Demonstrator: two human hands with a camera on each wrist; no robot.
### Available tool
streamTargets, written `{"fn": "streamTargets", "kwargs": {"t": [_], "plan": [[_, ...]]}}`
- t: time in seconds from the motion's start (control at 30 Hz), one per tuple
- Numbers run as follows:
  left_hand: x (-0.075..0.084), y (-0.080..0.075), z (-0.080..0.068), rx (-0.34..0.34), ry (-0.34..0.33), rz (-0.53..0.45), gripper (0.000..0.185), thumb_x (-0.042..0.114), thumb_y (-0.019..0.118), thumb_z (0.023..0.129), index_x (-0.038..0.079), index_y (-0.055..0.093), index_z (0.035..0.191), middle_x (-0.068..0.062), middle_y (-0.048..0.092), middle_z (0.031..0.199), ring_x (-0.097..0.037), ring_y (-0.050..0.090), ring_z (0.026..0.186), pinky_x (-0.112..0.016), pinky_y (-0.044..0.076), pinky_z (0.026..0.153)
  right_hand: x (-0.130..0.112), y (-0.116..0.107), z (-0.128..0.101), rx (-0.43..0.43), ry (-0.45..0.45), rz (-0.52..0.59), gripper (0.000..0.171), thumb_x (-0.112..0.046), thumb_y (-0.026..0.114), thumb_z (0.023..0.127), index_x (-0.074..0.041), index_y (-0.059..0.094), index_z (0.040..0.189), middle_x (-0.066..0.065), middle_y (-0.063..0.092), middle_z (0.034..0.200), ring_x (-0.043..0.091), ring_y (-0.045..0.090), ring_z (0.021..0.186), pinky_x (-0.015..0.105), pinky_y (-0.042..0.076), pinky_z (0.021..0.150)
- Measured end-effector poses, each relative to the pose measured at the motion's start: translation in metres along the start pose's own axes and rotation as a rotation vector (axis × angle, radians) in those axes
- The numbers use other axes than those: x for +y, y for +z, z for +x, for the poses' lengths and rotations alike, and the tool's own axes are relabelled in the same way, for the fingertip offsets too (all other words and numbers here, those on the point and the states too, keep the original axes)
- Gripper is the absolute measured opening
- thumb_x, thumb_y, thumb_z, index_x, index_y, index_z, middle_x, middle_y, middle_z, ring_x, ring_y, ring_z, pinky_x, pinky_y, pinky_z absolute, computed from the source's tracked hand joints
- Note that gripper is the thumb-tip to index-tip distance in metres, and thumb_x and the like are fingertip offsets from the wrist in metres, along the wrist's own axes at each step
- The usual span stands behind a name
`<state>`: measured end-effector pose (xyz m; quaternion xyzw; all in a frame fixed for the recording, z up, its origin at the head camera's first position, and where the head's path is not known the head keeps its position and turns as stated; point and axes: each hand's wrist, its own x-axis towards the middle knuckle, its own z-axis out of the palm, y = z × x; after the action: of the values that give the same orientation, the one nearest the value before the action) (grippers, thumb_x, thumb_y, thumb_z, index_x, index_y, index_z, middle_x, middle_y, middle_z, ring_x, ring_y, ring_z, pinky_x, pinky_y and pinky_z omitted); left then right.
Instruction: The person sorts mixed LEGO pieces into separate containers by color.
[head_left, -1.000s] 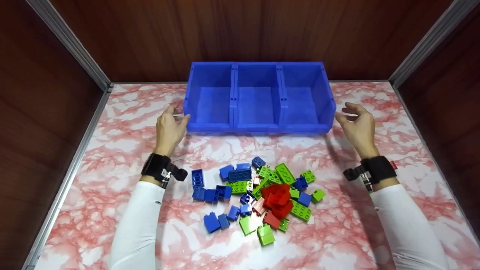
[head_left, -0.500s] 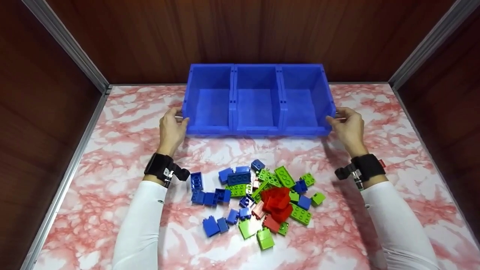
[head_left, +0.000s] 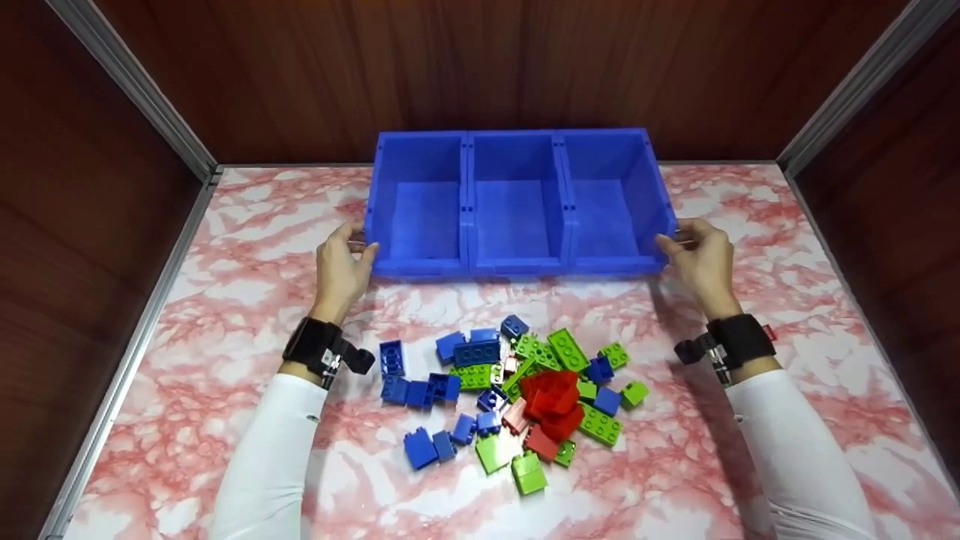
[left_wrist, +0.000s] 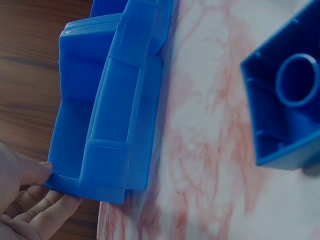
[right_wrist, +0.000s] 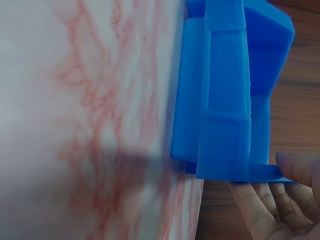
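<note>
I have my left hand (head_left: pixel 341 262) curled on the left end of the row of three joined blue plastic open-fronted bins (head_left: pixel 516 196), thumb on the front corner and fingers behind the side wall; my left wrist view shows the fingers (left_wrist: pixel 30 215) under the bin's corner. My right hand (head_left: pixel 697 259) grips the right end the same way, thumb on the rim, fingers (right_wrist: pixel 265 210) beneath. The bins stand on the pink-and-white marbled tabletop (head_left: pixel 750 210) near the wooden back wall (head_left: pixel 480 67). Between my forearms, nearer me, lies a heap of blue, green and red plastic building bricks (head_left: pixel 517 397), well apart from both hands.
</note>
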<state>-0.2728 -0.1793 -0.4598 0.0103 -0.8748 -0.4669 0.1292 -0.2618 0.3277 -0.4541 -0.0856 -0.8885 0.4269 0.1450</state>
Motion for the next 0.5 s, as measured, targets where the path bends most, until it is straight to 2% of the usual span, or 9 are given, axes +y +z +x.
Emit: {"fn": "streamTargets", "kwargs": {"t": [0.17,0.27,0.4,0.5], "plan": [[-0.002,-0.001,-0.01,0.003,0.009,-0.007,0.034,0.002,0.07,0.097,-0.008,0.065,0.129,-0.026,0.074,0.119,-0.04,0.074,0.106,-0.046,0.06,0.098,0.001,-0.003,-0.006,0.002,-0.021,0.018,0.03,-0.015,0.077,0.096,0.001,0.074,0.121,0.022,0.077,0.109,-0.008,0.059,0.08,0.006,0.051,0.068],[-0.001,-0.002,-0.016,-0.003,0.006,-0.022,0.034,0.001,0.07,0.096,-0.008,0.066,0.129,-0.026,0.074,0.118,-0.039,0.074,0.105,-0.045,0.061,0.097,0.003,-0.006,-0.01,-0.002,-0.015,0.028,0.031,-0.014,0.078,0.095,0.001,0.074,0.121,0.005,0.076,0.097,-0.008,0.061,0.078,0.007,0.053,0.067],[0.0,-0.004,-0.023,-0.003,-0.008,-0.025,0.035,0.001,0.071,0.096,-0.007,0.066,0.129,-0.026,0.073,0.119,-0.04,0.074,0.105,-0.046,0.062,0.096,0.004,-0.009,-0.016,-0.009,-0.012,0.034,0.03,-0.014,0.079,0.094,0.002,0.074,0.12,-0.022,0.064,0.082,-0.008,0.061,0.075,0.008,0.054,0.065],[0.0,-0.006,-0.028,-0.002,-0.002,-0.024,0.034,0.0,0.07,0.096,-0.008,0.066,0.129,-0.027,0.073,0.119,-0.04,0.075,0.105,-0.046,0.062,0.096,0.004,-0.01,-0.021,-0.003,-0.02,0.031,0.029,-0.013,0.079,0.094,0.003,0.074,0.118,-0.024,0.062,0.08,-0.008,0.061,0.074,0.008,0.054,0.064]]}}
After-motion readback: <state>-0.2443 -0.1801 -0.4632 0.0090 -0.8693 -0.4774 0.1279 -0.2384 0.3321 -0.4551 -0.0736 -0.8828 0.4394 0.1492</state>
